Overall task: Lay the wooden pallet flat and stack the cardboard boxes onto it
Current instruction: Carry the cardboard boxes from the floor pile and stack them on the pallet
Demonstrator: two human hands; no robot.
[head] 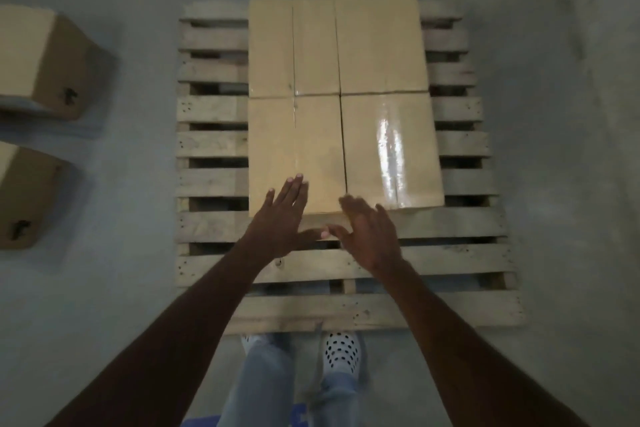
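**Four boxes on the flat pallet, both my hands loose at the near edge**

The pallet [464, 180] lies flat on the grey floor [138, 270] in front of me, its slats running left to right and its long side running away from me. On it sit four boxes in a two-by-two block: the near left box [294, 146], the near right box [391, 149], the far left box [294, 48] and the far right box [379, 45]. They touch one another, with only thin dark seams between them. The whole block has its long axis pointing away from me, in line with the pallet, and it sits toward the far end, leaving several bare slats nearest my feet and a strip of slats on either side.

My left hand [282, 218] is spread flat with fingers together, its fingertips over the near edge of the near left box. My right hand [367, 236] is also spread and holds nothing; it is blurred, so I cannot tell whether it touches the box or the slat beneath it. The two thumbs nearly meet between the hands.

Off to the left, well apart from the pallet, two more boxes stand on the floor: a far one [45, 62] and a near one [27, 194], both cut off by the picture's edge. Shiny tape on the near right box glares white. My shoes [341, 352] show just behind the pallet's near slat, one partly hidden by my trouser leg.
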